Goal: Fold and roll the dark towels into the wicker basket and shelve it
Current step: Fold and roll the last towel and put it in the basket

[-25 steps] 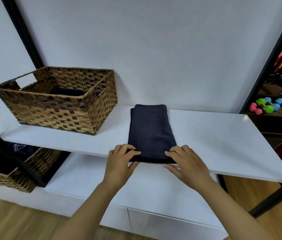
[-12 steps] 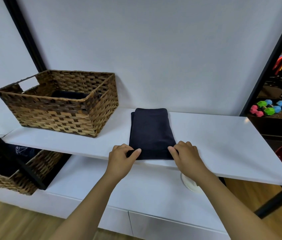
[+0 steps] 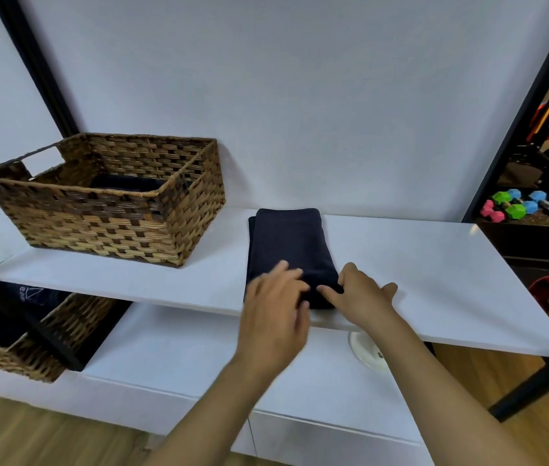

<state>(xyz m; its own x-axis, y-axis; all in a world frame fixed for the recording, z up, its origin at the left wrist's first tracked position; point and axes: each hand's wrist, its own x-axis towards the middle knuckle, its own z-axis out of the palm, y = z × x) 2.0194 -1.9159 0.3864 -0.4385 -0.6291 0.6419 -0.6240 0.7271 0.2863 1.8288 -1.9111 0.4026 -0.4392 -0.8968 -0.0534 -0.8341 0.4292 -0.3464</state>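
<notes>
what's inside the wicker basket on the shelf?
Inside the wicker basket, dark cloth shows above the front rim; the wall hides the rest, so the count is unclear.

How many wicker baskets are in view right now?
2: one wicker basket on the upper white shelf, left of the folded dark towel; a second basket lower left, partly cut off by the frame.

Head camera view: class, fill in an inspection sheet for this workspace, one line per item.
Surface: white shelf, lower white shelf under it.
Job's things: folded dark towel lies flat on the shelf; wicker basket to its left holds dark cloth.
Clutter: second basket on the lower level; white disc.
Hands: left hand blurred over the towel's near end; right hand pinches that end.
Cables: nothing seen.
Surroundings: pale wall, black frame, coloured dumbbells, wooden floor.
</notes>
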